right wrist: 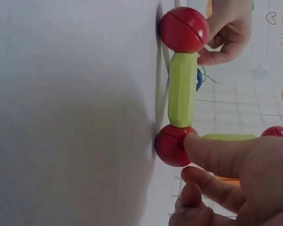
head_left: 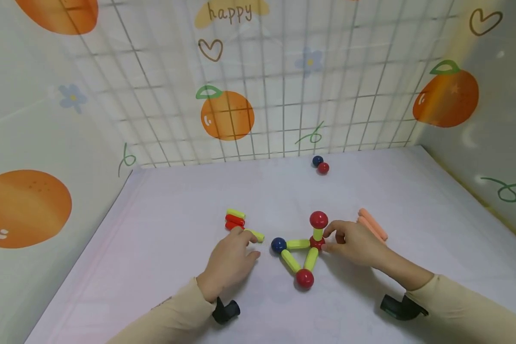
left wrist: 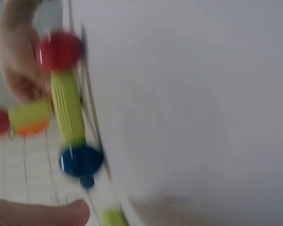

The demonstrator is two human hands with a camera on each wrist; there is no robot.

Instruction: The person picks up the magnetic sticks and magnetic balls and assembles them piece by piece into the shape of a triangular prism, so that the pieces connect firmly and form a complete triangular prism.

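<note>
A triangle of yellow-green rods (head_left: 290, 261) lies on the table, joined by a blue ball (head_left: 278, 245), a red front ball (head_left: 305, 278) and a red right corner ball (head_left: 317, 243). From that corner an upright yellow-green rod (head_left: 317, 234) carries another red ball (head_left: 319, 220) on top. My right hand (head_left: 357, 242) pinches the corner ball, its thumb (right wrist: 212, 150) against it in the right wrist view. Left of the triangle, my left hand (head_left: 232, 260) hovers with relaxed fingers beside a loose yellow-green rod (head_left: 255, 235); whether it touches the rod I cannot tell.
Red rods (head_left: 234, 220) and another yellow-green rod (head_left: 235, 213) lie beyond the left hand. Orange-pink rods (head_left: 373, 224) rest behind the right hand. A loose blue ball (head_left: 317, 161) and red ball (head_left: 323, 168) sit near the back edge, before a patterned curtain (head_left: 275, 71).
</note>
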